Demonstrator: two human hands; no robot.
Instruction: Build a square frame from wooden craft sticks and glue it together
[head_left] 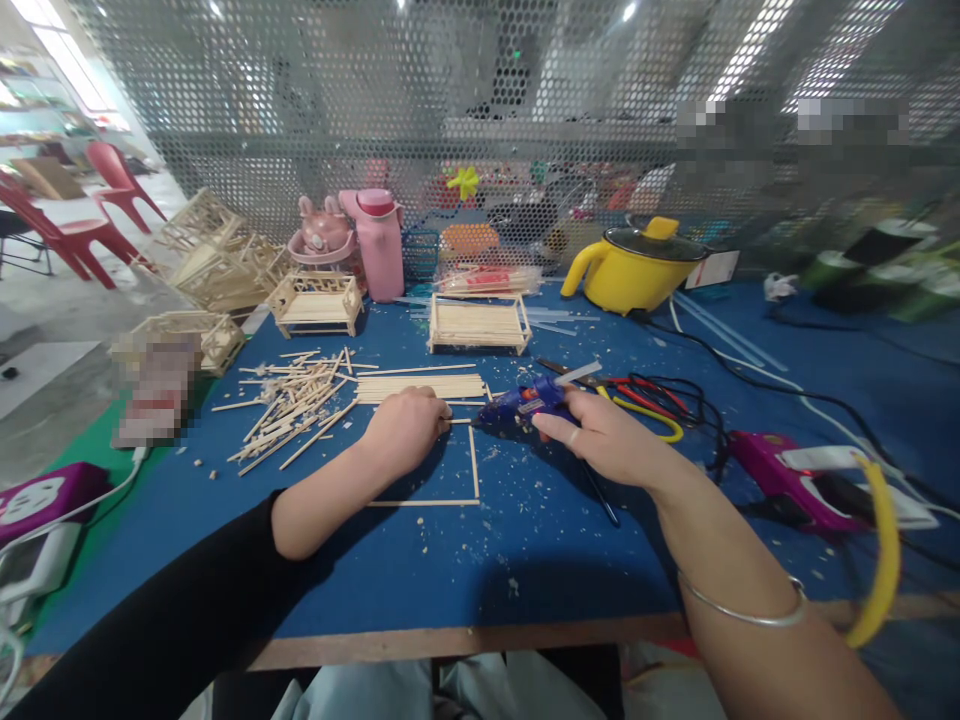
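Observation:
My left hand is closed on a thin wooden stick, whose end sticks out to the right of my fingers. My right hand grips a blue hot glue gun with a clear glue stick in its back. The gun's nozzle points left, close to that stick end. Below, a stick frame lies flat on the blue tabletop, its left part hidden by my left arm. Behind my left hand lies a row of parallel sticks. A loose pile of sticks spreads to the left.
Small stick-built beds stand at the back, beside a pink bottle. A yellow pot is at the back right. Scissors, cables and a purple power strip lie right. A perforated metal screen closes the rear.

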